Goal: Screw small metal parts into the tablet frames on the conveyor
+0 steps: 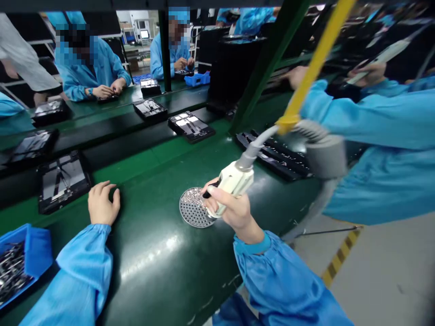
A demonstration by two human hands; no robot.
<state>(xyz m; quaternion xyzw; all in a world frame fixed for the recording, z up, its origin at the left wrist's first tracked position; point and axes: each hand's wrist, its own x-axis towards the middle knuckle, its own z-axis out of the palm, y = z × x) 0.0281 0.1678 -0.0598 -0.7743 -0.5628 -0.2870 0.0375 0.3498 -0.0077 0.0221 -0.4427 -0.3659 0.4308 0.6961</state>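
- The pale power screwdriver point(239, 179) is held in the right hand point(234, 210), with the fingers wrapped around its body and the thumb laid by a black lever point(211, 188).
- The tool is tilted, its lower end brought to the right edge of the round perforated dish point(195, 217); the tip is hidden by the hand.
- Small screws point(193, 196) are heaped in the dish's far part, just left of the grip.
- From the tool's upper end a grey cable point(260, 139) is led up beyond the grip to a yellow strap point(312, 68).
- Well to the left of the grip, the left hand point(103, 203) is lowered over the green table point(152, 271), its fingers loosely curved and slightly apart.
- Just beyond that hand's left side a black device point(63, 181) is laid; whether it is touched cannot be told.
- Farther left and nearer, metal parts point(12, 267) are held in a blue bin point(39, 251).
- Beyond the grip, to its right, black strips point(275, 156) are laid near a co-worker's blue sleeve point(374, 117).
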